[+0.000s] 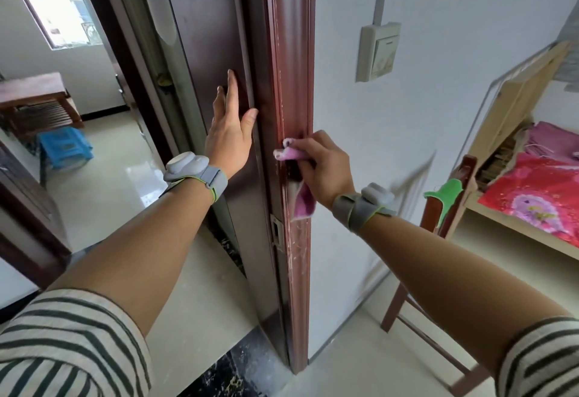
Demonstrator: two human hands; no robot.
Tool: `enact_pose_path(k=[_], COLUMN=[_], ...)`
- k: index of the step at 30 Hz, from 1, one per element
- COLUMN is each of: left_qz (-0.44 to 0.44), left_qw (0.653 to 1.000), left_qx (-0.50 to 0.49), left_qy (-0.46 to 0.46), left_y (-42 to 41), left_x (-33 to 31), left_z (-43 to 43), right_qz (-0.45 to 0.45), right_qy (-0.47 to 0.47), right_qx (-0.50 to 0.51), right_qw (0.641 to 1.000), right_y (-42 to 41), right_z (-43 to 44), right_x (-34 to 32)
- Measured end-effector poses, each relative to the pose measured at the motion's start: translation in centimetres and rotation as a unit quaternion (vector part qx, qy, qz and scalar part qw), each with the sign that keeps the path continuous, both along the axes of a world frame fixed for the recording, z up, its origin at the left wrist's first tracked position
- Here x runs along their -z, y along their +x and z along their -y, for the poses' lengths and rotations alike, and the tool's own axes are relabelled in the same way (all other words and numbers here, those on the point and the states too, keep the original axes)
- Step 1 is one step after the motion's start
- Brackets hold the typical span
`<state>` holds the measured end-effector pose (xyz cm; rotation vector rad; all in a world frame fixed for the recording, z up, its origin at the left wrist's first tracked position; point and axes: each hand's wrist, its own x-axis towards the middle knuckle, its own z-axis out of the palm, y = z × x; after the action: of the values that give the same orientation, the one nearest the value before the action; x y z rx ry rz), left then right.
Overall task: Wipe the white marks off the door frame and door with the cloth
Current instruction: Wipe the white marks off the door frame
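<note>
A dark red-brown door frame (293, 52) runs down the middle of the view, with white streaks and specks along its edge, thickest low down near the metal strike plate (277, 233). My right hand (322, 171) grips a pink and white cloth (289, 154) and presses it against the frame at mid height; a tail of the cloth hangs below my palm. My left hand (230, 133) lies flat, fingers straight, on the inner face of the jamb (213, 36) just left of the cloth. The door itself I cannot make out for certain.
A white wall with a light switch (377, 52) lies right of the frame. At far right stand a wooden chair (438, 224) and a bed frame with red and pink bedding (532, 190). Through the doorway are a blue plastic stool (64, 149) and a wooden bench (34, 99).
</note>
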<state>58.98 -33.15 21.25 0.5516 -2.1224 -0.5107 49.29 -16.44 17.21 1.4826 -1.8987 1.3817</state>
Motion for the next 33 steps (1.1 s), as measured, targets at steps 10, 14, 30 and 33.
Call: enact_pose_path(k=[10,14,30,33], left_qz=[-0.001,0.001,-0.002,-0.005], left_qw=[1.000,1.000,1.000,1.000], left_qx=[0.012,0.010,0.009,0.010], left_qy=[0.006,0.002,-0.005,-0.005], left_y=[0.0,0.2,0.1,0.1], left_x=[0.2,0.2,0.2,0.3], left_z=[0.4,0.6,0.3,0.4], right_qz=[-0.007,-0.023,0.025,0.017], right_qy=[0.011,-0.019,0.089,0.215], right_qx=[0.023,0.012,0.023,-0.008], right_qw=[1.000,0.999,0.995,0.976], right_y=[-1.2,0.3,1.3,1.6], right_z=[-1.6,0.6,-0.5,-0.4], right_x=[-1.0,-1.8,5.6,7.9])
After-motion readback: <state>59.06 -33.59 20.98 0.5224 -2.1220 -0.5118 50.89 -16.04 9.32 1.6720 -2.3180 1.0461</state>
